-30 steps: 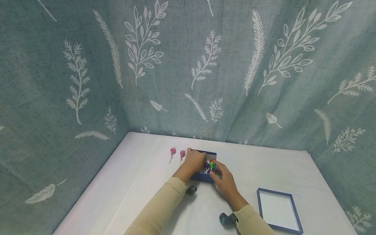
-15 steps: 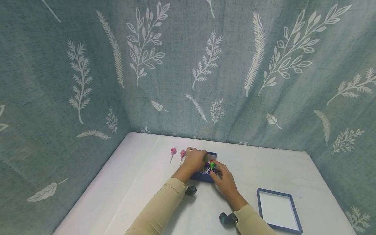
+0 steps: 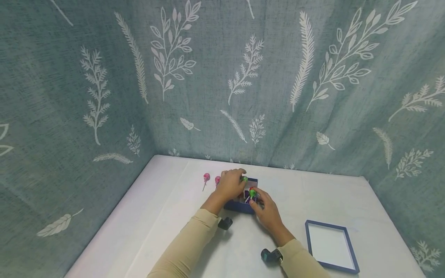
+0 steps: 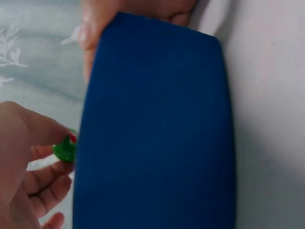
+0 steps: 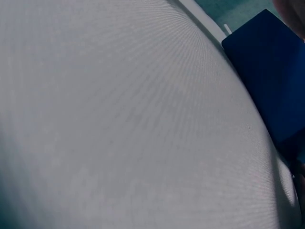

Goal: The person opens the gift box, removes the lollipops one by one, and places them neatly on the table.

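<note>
My left hand (image 3: 232, 184) is over the left part of an open dark blue box (image 3: 239, 207), pinching a green lollipop (image 3: 245, 178) by its head. The left wrist view shows the green lollipop head (image 4: 66, 150) between thumb and fingers, beside the blue box wall (image 4: 157, 124). At the box's right end, my right hand (image 3: 268, 211) grips the wall, thumb at the near corner. Close to its fingertips, another green lollipop (image 3: 252, 192) lies in the box with purple-wrapped lollipops (image 3: 247, 195). Much of the box's left interior is hidden by my left hand.
Two pink lollipops, the outer pink lollipop (image 3: 206, 177) and the inner pink lollipop (image 3: 217, 180), lie on the white table (image 3: 167, 200) left of the box. A blue-rimmed box lid (image 3: 332, 246) lies at the right front. A leaf-patterned curtain (image 3: 208, 77) hangs behind.
My left hand has lifted slightly up and away from the box's inside, and the green lollipop in its fingers now shows. My right hand keeps its place at the box's right end.
</note>
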Available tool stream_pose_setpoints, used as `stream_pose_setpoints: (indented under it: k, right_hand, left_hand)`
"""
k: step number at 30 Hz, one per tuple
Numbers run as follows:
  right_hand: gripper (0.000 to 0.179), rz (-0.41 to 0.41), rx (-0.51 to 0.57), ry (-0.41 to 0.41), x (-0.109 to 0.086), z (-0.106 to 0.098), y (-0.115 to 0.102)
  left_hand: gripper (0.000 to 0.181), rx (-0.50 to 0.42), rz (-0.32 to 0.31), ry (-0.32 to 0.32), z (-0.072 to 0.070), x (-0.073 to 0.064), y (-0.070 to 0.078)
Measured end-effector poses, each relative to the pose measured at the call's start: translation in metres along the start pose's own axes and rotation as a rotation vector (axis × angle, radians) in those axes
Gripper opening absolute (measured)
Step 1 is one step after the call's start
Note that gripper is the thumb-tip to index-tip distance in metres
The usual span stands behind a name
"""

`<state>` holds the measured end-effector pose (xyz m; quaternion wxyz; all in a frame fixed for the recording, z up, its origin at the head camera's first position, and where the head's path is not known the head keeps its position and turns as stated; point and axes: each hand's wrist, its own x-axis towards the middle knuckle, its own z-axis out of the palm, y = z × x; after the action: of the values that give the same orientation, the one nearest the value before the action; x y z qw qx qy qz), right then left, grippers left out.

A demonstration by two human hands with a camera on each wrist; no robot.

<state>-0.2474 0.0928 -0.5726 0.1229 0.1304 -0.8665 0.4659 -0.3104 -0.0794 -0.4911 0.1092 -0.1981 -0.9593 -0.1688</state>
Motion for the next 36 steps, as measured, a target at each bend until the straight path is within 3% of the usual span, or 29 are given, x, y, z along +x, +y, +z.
stream_pose_setpoints:
  k: [5, 20, 28, 36]
  right_hand:
    - [0.05, 0.005, -0.013, -0.001, 0.0, 0.0, 0.0]
    - [0.05, 0.037, -0.015, -0.015, 0.001, -0.001, -0.003]
    - [0.05, 0.049, -0.01, -0.012, 0.0, -0.003, -0.002]
    - [0.05, 0.042, 0.001, -0.019, 0.001, -0.003, -0.002]
  left_hand:
    - [0.031, -0.094, 0.0, 0.051, -0.007, -0.001, -0.002]
    - [0.029, -0.153, -0.036, 0.142, -0.025, -0.005, -0.019]
    - [0.029, -0.161, -0.073, 0.165, -0.03, -0.006, -0.041]
    - [0.036, -0.169, -0.128, 0.179, -0.038, -0.015, -0.073]
